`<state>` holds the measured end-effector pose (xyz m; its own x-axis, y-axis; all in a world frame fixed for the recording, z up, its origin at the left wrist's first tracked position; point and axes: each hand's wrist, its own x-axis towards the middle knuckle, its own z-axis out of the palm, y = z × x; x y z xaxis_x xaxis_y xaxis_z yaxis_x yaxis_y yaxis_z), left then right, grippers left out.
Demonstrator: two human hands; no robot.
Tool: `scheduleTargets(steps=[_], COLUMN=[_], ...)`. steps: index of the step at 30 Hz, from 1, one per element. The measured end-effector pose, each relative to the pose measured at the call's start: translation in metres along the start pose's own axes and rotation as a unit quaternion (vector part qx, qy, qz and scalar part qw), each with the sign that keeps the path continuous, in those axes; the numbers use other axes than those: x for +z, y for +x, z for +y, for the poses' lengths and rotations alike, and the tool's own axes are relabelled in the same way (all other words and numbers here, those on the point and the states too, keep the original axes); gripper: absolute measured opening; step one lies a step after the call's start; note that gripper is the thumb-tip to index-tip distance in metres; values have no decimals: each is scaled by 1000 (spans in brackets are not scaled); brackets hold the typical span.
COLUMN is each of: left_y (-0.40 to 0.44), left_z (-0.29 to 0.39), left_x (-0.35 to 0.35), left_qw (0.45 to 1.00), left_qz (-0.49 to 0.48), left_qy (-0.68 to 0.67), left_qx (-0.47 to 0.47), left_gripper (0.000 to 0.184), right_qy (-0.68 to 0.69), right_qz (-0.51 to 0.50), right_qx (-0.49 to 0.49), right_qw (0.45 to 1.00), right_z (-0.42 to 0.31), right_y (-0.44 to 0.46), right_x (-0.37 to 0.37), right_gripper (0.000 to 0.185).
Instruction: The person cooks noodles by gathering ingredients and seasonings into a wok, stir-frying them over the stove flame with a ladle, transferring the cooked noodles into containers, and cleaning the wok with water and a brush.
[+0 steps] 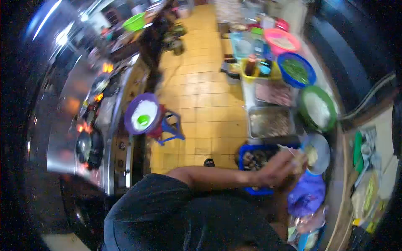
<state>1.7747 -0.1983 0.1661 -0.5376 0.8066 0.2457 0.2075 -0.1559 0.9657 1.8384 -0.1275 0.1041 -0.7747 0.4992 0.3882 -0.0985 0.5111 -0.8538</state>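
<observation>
My left hand (276, 168) reaches across my body to the right, over the edge of a blue crate (256, 191) with dark and pale pieces in it. Its blurred fingers look closed, around something I cannot make out. Close against it is my right hand (298, 165), mostly hidden and smeared, so its fingers do not show clearly. Just beyond both hands stands a grey-blue bowl (321, 144) with pale yellowish food (312, 154) in it. A purple bag (306, 196) lies below the bowl, near my right forearm.
Along the right counter stand a metal tray (250, 127), a tray of pinkish meat (273, 93), and green (333, 119), blue (312, 79) and pink (295, 42) basins. At left, flames burn on a stove (111, 159); a purple tub (130, 113) rests by a blue stool (178, 125).
</observation>
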Motion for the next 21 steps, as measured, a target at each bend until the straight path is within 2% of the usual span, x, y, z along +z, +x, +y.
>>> scheduleTargets(steps=[1,2,4,5,6,9,10,13,15,16,18,19,21], left_y=[-1,-1,-7,-22,-34,-69,-78,-141,-211,-234,-290,-331,-390], left_z=[12,-5,-33,-32,-26,25,82,-31,23,-5,22,83,91], left_x=[-13,-20,-45,-71,-94,-175,-201,-281,-346,-361,-395,-402,-417], left_qw=[993,968,883,873,866,809,807,866,879,941,904,801,746], left_qz=[15,32,103,133,87,16,-40,57,186,261,354,365,479], left_qy=[107,217,392,414,472,588,545,491,438,216,230,462,409], left_qx=[48,123,237,222,139,-13,-223,-73,26,-10,-66,-108,-215], left_gripper=[49,51,54,54,54,48,44,19,16,16,21,24,28], right_qy=[53,104,191,226,257,333,351,402,426,436,452,459,474], right_qz=[-27,-55,-119,-151,-183,-271,-302,-396,-456,-484,-544,-572,-629], right_qx=[27,52,100,120,137,189,204,243,268,281,301,310,321], right_qw=[998,992,969,955,939,883,862,789,734,705,640,605,526], right_z=[-3,-6,-14,-19,-27,-43,-52,-80,-101,-110,-136,-151,-190], right_y=[4,8,16,19,22,25,25,17,8,3,-10,-18,-38], right_x=[22,47,102,132,160,243,270,358,417,446,507,539,607], right_gripper=[41,41,40,40,40,39,39,38,37,37,36,36,36])
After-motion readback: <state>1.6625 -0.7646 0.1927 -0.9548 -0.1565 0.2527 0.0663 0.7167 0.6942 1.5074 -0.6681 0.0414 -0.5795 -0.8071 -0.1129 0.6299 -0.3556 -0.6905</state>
